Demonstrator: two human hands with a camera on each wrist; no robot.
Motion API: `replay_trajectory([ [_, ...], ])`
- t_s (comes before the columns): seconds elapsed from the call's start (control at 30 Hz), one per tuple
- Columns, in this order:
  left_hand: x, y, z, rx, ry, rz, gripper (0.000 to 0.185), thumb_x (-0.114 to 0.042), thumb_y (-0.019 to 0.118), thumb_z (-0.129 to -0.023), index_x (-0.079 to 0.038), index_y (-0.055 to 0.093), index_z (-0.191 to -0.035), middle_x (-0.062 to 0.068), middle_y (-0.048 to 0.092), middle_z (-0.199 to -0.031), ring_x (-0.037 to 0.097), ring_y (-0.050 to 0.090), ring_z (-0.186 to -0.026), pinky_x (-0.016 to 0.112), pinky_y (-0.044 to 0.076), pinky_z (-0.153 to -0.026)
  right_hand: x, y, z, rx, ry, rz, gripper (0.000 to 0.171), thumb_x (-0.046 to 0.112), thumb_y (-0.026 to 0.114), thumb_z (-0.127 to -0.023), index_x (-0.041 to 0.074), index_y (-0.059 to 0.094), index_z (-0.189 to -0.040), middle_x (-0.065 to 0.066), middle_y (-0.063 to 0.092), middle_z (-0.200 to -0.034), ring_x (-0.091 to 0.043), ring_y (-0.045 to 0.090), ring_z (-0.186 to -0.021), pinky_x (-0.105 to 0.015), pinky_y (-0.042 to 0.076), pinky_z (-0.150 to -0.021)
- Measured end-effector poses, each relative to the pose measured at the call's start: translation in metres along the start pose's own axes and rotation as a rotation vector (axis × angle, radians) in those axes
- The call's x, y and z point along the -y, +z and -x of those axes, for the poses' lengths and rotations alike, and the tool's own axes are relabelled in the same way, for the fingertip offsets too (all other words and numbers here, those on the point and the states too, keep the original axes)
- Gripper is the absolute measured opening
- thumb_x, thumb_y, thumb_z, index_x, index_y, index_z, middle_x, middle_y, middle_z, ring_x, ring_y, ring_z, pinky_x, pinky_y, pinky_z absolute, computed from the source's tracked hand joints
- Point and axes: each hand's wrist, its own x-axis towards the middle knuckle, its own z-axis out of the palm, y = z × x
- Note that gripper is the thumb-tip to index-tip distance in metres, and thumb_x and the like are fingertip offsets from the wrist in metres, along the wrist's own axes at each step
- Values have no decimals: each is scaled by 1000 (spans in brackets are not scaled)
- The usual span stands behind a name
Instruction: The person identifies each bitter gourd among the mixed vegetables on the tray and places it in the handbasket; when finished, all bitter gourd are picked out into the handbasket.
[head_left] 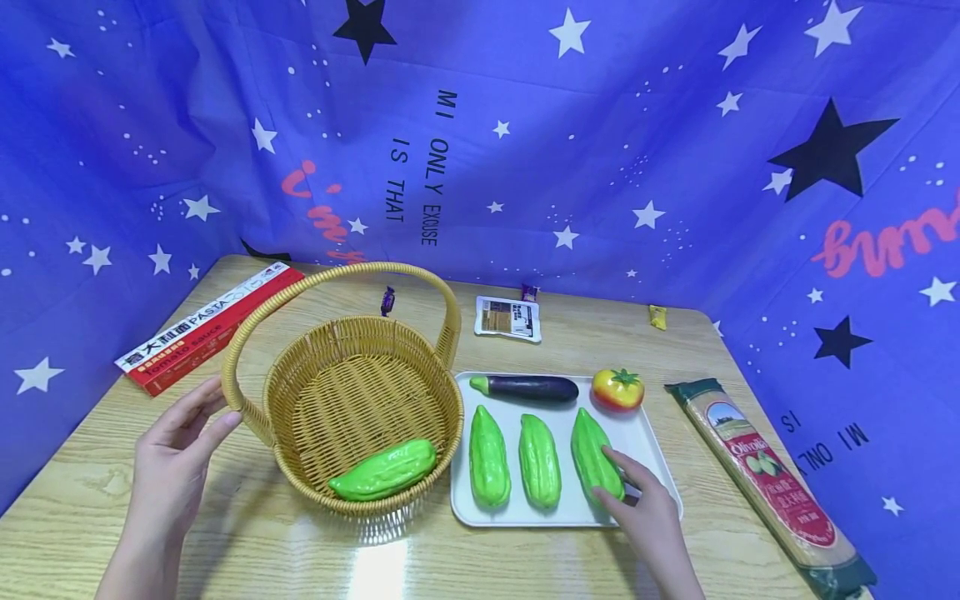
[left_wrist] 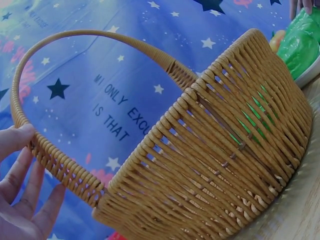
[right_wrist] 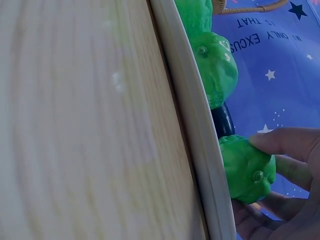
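My left hand (head_left: 174, 454) holds the tall handle (head_left: 247, 333) of a round wicker basket (head_left: 360, 333), with the thumb and fingertips on its lower left part. Inside the basket, near its front wall, lies a shiny green bitter melon (head_left: 384, 471). To the right, a white tray (head_left: 525, 518) bears three more bitter melons in a row: a left one (head_left: 489, 458), a middle one (head_left: 540, 462) and a right one (head_left: 592, 450). My right hand (head_left: 648, 504) grips the right bitter melon, thumb on one side and fingers on the other. Behind the row lie an eggplant (head_left: 532, 388) and a red-yellow tomato (head_left: 617, 390).
A red pasta box (head_left: 202, 333) lies left of the basket. A long pasta bag (head_left: 772, 483) lies right of the tray. Towards the back are a flat white packet (head_left: 507, 318), purple wrapped candies (head_left: 387, 301) and a yellow one (head_left: 657, 317). A blue starry cloth (head_left: 487, 167) encloses the table.
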Motion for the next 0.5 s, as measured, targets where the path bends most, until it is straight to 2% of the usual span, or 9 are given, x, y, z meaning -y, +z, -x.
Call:
replay_trajectory([
  [0.13, -1, 0, 0, -34, -35, -51, 44, 25, 47, -84, 11, 51, -126, 3, 69, -111, 10, 64, -103, 16, 52, -90, 2, -3, 1, -5, -15, -26, 58, 11, 71, -82, 12, 50, -136, -18, 46, -142, -35, 53, -121, -33, 56, -90],
  [0.2, 0, 0, 0, -34, -33, -45, 44, 25, 47, -84, 11, 52, -126, 3, 69, -111, 10, 64, -103, 16, 52, -90, 3, -5, 1, 0, -17, -27, 57, 11, 70, -83, 12, 50, -136, -17, 45, -143, -35, 52, -122, -28, 55, -89],
  [0.33, 0, -1, 0, -11, -7, -7, 44, 26, 46, -83, 11, 53, -125, 6, 69, -112, 12, 65, -104, 17, 53, -90, 7, -11, 0, 16, -13, -16, 59, 13, 69, -83, 14, 47, -138, -16, 43, -145, -34, 50, -125, -30, 55, -92],
  [0.43, 0, 0, 0, -5, -1, -1, 45, 26, 46, -83, 10, 54, -124, 6, 70, -112, 12, 65, -104, 17, 53, -90, 10, -15, 0, 11, -22, -20, 60, 13, 70, -83, 15, 47, -138, -16, 42, -145, -33, 50, -124, -24, 54, -90],
  [0.5, 0, 0, -1, -9, -5, -9, 44, 26, 46, -84, 10, 54, -124, 6, 70, -112, 12, 65, -104, 17, 53, -90, 12, -17, -1, -6, -46, -36, 60, 12, 70, -82, 14, 48, -138, -16, 45, -143, -30, 51, -122, -14, 52, -85],
])
